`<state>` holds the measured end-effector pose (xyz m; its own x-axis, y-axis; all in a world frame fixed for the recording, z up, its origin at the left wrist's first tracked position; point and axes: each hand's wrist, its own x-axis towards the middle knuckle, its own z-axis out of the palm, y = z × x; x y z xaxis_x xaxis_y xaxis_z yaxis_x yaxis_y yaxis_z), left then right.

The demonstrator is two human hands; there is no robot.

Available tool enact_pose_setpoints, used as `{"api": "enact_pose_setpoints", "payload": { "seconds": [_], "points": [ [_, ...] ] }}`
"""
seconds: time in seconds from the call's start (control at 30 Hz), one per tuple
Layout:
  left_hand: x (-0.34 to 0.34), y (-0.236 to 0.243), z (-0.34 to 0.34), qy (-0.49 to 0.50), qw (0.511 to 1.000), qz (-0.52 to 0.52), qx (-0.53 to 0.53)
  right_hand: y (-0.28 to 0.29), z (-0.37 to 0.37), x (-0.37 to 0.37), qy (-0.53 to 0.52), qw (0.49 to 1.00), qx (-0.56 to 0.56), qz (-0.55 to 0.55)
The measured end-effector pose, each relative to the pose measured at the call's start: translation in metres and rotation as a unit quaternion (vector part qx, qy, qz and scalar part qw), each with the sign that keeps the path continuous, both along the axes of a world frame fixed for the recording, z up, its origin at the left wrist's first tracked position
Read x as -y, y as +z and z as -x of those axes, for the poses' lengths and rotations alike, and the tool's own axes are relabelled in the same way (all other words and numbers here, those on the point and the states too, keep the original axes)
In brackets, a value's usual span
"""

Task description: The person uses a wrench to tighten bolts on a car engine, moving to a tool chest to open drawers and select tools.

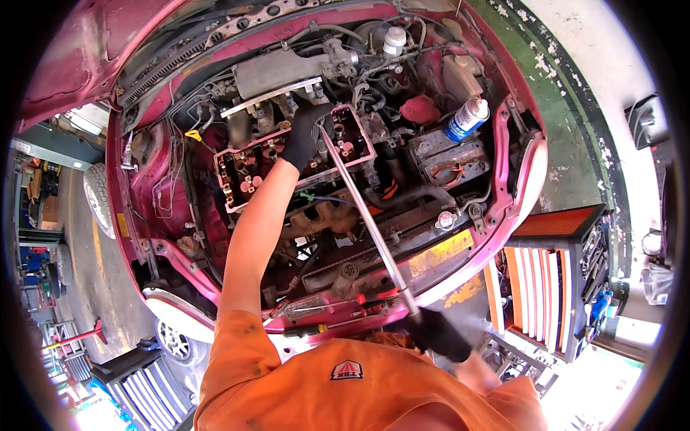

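Observation:
My right hand (pixel 442 335), in a black glove, is closed round the near end of a long silver socket wrench (pixel 366 223). The wrench slants up and left to its head on the open cylinder head (pixel 365 140). There my left hand (pixel 305 136), also gloved in black, curls over the wrench's head and presses down on it; the fingers are partly hidden. Whatever sits under the wrench's head is covered by the glove. Around it, the cylinder head's pale rim and its oily valve parts show.
The raised hood (pixel 72 65) of the pink car is at upper left. A spray can (pixel 467 120) stands on the battery (pixel 449 154), and a white-capped bottle (pixel 394 42) farther back. Red-handled pliers (pixel 377 296) and a screwdriver (pixel 305 331) lie along the front edge. An orange tool cabinet (pixel 560 226) stands right.

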<state>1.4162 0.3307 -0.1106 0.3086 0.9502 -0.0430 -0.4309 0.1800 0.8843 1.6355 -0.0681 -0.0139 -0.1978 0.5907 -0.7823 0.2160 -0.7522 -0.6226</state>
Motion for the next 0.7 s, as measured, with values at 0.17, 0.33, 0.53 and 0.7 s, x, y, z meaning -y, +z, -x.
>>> {"api": "enact_pose_setpoints", "payload": {
  "seconds": [0.17,0.33,0.53,0.7],
  "points": [
    [0.002,-0.002,0.011,-0.076,0.996,0.003,0.037,-0.025,0.088,0.021,0.058,0.987,-0.068,-0.136],
    [0.001,0.005,0.012,-0.118,0.993,0.012,0.002,-0.077,0.159,0.039,-0.192,0.907,-0.353,0.123],
    [-0.003,-0.016,0.011,-0.167,0.985,-0.032,-0.032,-0.091,0.216,0.037,-0.132,0.878,-0.458,0.05],
    [-0.016,-0.003,0.02,-0.217,0.96,-0.031,-0.175,-0.08,0.267,-0.014,-0.033,0.895,-0.44,0.066]
  ]
}}
